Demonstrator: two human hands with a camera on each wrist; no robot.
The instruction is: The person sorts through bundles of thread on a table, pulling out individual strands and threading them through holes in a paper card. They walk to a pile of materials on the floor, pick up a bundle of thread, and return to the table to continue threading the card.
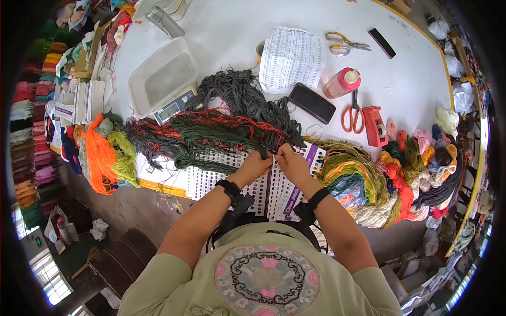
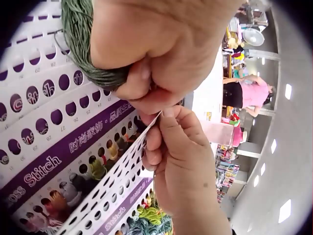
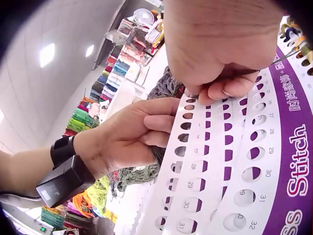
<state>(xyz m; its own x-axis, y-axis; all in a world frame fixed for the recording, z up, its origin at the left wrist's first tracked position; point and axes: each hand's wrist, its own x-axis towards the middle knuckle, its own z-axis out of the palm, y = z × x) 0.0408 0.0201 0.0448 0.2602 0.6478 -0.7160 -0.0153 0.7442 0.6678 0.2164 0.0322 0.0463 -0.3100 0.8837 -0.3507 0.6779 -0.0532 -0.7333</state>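
Note:
My left hand [image 1: 253, 169] grips a dark green skein of thread [image 2: 78, 41] close to the upper edge of a stack of punched thread cards [image 3: 257, 161]. These are white, with rows of numbered holes and a purple "Stitch" band. Right beside it, my right hand [image 1: 295, 167] pinches the edge of a card between thumb and curled fingers. The fingertips of both hands meet at that edge in the left wrist view, hiding what passes between them. More dark green thread [image 1: 205, 134] lies to the left, over the cards and under red-and-black strands.
Grey thread [image 1: 232, 87] is heaped behind my hands. Multicoloured skeins [image 1: 350, 174] lie right, orange thread [image 1: 98, 158] left. Further back are a plastic tub on a scale [image 1: 171, 111], a printed sheet [image 1: 292, 60], a phone [image 1: 312, 102], red-handled scissors [image 1: 353, 117] and a tape dispenser [image 1: 375, 126].

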